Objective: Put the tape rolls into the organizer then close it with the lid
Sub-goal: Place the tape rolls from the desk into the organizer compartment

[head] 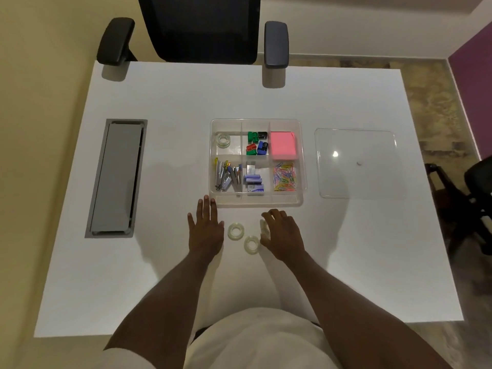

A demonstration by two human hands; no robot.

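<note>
A clear plastic organizer (pixel 257 202) with several compartments sits mid-table. One clear tape roll (pixel 223 140) lies in its far-left compartment. Two more tape rolls (pixel 236 231) (pixel 251 244) lie flat on the white table just in front of the organizer, between my hands. My left hand (pixel 205 227) rests flat with fingers spread, left of these rolls, fingertips near the organizer's front-left corner. My right hand (pixel 283 235) is curled, thumb and fingers pinching a third tape roll (pixel 263 226) that stands on edge. The clear lid (pixel 356 163) lies flat, right of the organizer.
The other compartments hold coloured sharpeners (pixel 257 143), pink sticky notes (pixel 283 145), staplers (pixel 227 177), staple boxes (pixel 254 181) and paper clips (pixel 285 177). A grey cable hatch (pixel 115 178) is set into the table at left. A black office chair (pixel 199 27) stands beyond the far edge.
</note>
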